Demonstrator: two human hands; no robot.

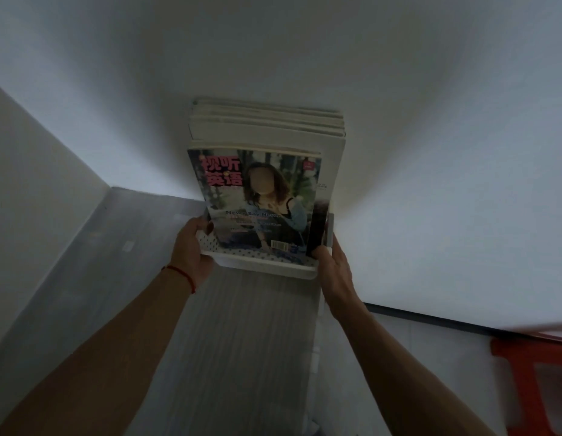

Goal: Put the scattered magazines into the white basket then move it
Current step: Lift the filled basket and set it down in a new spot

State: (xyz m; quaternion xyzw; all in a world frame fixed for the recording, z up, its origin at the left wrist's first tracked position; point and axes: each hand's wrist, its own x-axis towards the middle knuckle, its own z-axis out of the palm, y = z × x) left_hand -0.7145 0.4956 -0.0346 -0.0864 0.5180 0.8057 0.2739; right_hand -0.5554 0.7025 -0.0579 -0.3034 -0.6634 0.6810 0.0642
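A white perforated basket (264, 265) holds several magazines standing upright. The front magazine (260, 196) has a colour cover with red characters and a woman on it; paler magazines (267, 127) rise behind it. My left hand (188, 247) grips the basket's left end, thumb over the rim. My right hand (334, 262) grips its right end. The basket is at the far end of a grey wood-grain surface (248, 341), close to the white wall; whether it rests on the surface or hangs just above it is not clear.
White walls (430, 152) close in behind and to the right, and a pale panel (37, 184) stands on the left. A red plastic stool (537, 382) is at the lower right, below the surface edge. The scene is dim.
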